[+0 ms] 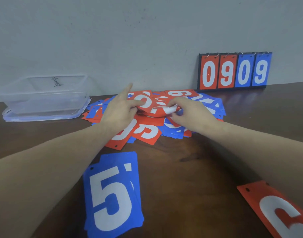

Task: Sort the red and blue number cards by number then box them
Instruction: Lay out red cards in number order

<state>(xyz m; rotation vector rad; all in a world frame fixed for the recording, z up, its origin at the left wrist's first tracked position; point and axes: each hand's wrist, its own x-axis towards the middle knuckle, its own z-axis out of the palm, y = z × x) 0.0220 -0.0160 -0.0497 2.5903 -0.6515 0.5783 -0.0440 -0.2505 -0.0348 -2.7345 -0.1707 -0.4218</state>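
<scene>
In the head view, a dark brown wooden counter (190, 169) is seen running up to a plain grey wall (130, 31). A loose pile of red and blue number cards (152, 117) is spread at the far middle of the counter. The left hand (119, 110) is laid on the pile with its forefinger stretched out and its thumb pressed on a red card (147, 103). That same bent red card is pinched at its edge by the curled fingers of the right hand (190, 112). A small stack of blue 5 cards (113, 194) is laid near, between the forearms, and a red card (281, 208) is seen at the near right edge. A clear plastic box (44, 97) is set on its lid at the far left. A scoreboard reading 0909 (234, 71) is leaned against the wall at the far right.
</scene>
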